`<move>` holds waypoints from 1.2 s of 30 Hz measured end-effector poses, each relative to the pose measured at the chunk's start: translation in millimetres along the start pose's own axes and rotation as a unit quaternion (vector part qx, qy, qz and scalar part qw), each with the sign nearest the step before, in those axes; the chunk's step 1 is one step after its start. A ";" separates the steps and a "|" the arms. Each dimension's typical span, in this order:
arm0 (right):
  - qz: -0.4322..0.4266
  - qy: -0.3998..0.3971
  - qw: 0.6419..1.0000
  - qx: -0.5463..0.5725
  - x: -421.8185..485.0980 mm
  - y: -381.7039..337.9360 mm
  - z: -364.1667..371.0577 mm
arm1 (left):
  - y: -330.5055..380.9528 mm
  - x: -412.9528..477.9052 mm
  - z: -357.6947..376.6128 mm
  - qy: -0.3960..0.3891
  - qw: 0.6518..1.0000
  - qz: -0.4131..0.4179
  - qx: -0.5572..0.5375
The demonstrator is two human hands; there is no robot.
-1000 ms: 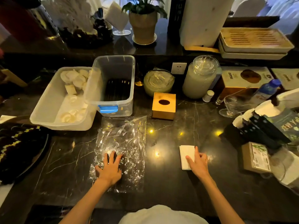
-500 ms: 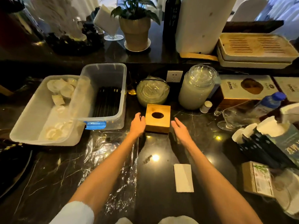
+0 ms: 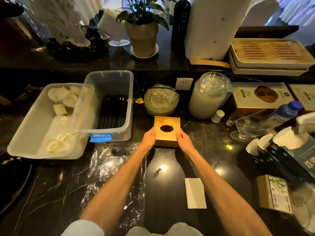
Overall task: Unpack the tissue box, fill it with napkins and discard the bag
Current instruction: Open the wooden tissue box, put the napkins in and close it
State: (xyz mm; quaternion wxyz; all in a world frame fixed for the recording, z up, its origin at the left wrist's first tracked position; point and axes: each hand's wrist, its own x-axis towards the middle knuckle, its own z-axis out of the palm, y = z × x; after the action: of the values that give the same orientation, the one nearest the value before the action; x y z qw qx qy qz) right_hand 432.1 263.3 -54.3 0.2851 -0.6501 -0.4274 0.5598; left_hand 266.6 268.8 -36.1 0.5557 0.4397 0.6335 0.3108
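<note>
Tissue box, napkins and bag on the dark counter

The square wooden tissue box (image 3: 167, 132) stood upright, its oval opening facing up, with a hand touching each side. A folded white stack of napkins (image 3: 195, 193) lay flat nearer the person, to the right. The clear, crinkled plastic bag (image 3: 112, 169) lay spread flat to the left, partly under the left forearm.

This looks like a service station in a restaurant or tea house. The dark marble desk (image 3: 213, 160) carries a clear bin of black chopsticks (image 3: 113, 111), a tub of folded white cloths (image 3: 42, 123), lidded glass jars (image 3: 208, 96), boxed goods (image 3: 260, 97) and stacked wooden tea trays (image 3: 269, 55). A folded napkin stands in a glass (image 3: 113, 29) beside a potted plant (image 3: 142, 29) on the ledge behind, with white-covered chairs (image 3: 257, 12) beyond.
</note>
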 end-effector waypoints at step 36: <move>-0.207 -0.158 0.894 -0.366 -147.6 16.8 -30.9 | -133.3 -200.8 13.1 0.034 0.997 -0.030 -0.058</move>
State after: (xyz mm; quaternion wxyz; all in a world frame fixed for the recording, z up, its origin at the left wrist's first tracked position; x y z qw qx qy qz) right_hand 464.9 129.6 9.4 0.0651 -0.5084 -0.7661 0.3878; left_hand 250.3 30.3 -69.7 0.5673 0.3766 0.6463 0.3446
